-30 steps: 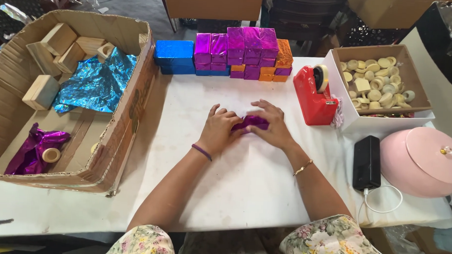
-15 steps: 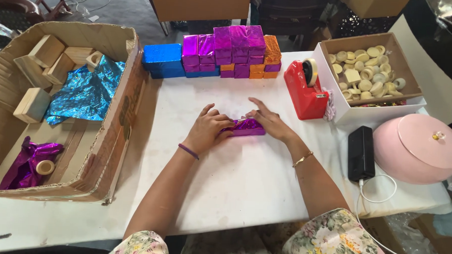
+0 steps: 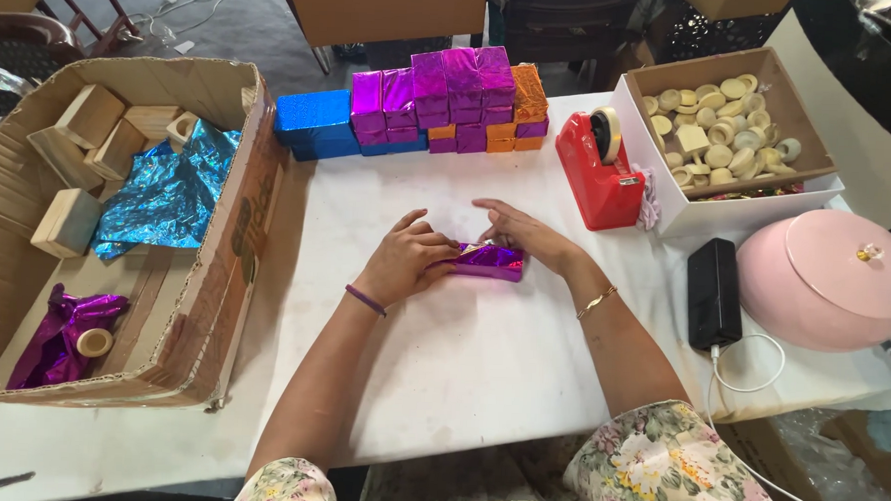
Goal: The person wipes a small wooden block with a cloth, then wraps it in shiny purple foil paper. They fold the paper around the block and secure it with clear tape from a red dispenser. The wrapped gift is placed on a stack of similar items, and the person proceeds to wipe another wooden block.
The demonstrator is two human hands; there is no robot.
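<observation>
A small block half wrapped in shiny purple foil (image 3: 491, 262) lies on the white table (image 3: 461, 379) in front of me. My left hand (image 3: 406, 259) grips its left end, fingers curled over the foil. My right hand (image 3: 525, 234) presses on the top and right end, fingertips on a foil fold. Behind them stands a row of wrapped blocks (image 3: 441, 102), purple, orange and blue, stacked at the table's far edge.
A red tape dispenser (image 3: 598, 172) stands right of the hands. A white box of pale round pieces (image 3: 726, 132), a black power bank (image 3: 713, 292) and a pink lidded container (image 3: 825, 279) lie at right. A cardboard box (image 3: 223, 262) at left holds wooden blocks and foil.
The view has shifted slightly. Both hands stay on the purple block, and the foil now lies flatter around it than a second ago.
</observation>
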